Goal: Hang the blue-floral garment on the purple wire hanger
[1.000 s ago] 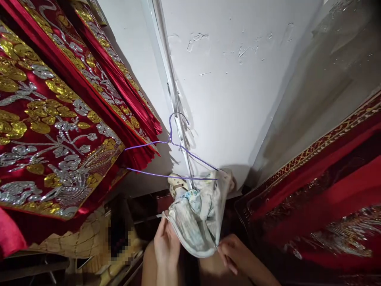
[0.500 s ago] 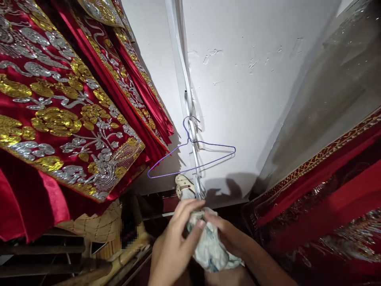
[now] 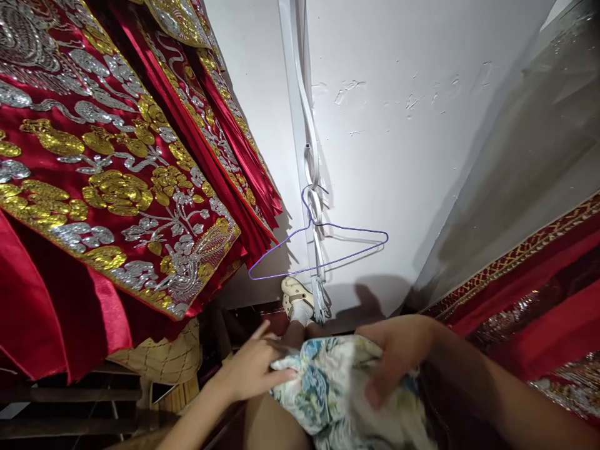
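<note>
A white floral cloth with blue and yellow-green flowers lies spread across my lap at the bottom of the view. My left hand pinches its left edge between thumb and fingers. At the cloth's upper right, my right hand grips the fabric, its thumb on top and slightly blurred; its other fingers are partly hidden. Beyond both hands, a purple wire hanger hangs on a white metal stand, with no garment on it.
Red garments with gold and silver sequins hang at left. More red embroidered fabric and a clear plastic sheet are at right. Behind stands a white wall. A cream clog is on my foot, below the hanger.
The cloth was bunched between my close-set hands; now it is spread wider. My left hand has moved left and my right hand right. The view has shifted slightly.
</note>
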### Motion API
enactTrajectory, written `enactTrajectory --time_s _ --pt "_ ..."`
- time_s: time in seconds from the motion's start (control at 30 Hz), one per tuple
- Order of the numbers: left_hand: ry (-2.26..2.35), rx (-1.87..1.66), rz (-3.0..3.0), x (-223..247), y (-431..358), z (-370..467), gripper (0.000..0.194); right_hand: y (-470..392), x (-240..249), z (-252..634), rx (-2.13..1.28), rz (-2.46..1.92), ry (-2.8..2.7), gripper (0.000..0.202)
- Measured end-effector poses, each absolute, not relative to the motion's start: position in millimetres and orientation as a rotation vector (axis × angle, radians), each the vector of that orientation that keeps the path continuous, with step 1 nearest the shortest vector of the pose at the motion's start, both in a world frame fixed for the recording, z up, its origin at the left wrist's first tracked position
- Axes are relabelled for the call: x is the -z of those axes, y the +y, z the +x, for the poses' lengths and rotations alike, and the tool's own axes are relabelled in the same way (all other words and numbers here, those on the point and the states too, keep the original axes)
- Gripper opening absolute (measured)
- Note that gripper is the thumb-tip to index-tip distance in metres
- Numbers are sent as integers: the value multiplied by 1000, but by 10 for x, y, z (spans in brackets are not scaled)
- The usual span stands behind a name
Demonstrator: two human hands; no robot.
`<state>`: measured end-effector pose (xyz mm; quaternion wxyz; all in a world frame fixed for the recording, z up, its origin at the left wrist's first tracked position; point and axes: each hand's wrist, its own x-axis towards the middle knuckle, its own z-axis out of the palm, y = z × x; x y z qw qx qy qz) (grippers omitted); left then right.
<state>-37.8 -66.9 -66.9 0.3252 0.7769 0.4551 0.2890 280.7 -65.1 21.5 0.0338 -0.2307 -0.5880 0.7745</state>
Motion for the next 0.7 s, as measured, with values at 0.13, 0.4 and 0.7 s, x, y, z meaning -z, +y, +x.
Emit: enactTrajectory --time_s 0.13,0.4,0.7 --pt "1494 -414 2160 558 -472 -914 22 -235 -241 2921 -1384 -1006 -1997 20" --pt "1775 -941 1862 270 -245 -877 33 295 290 2858 -895 -1337 -1683 11" --pt "1622 -1070 2052 -153 -189 -379 29 24 282 2955 -857 -1287 -1768 21"
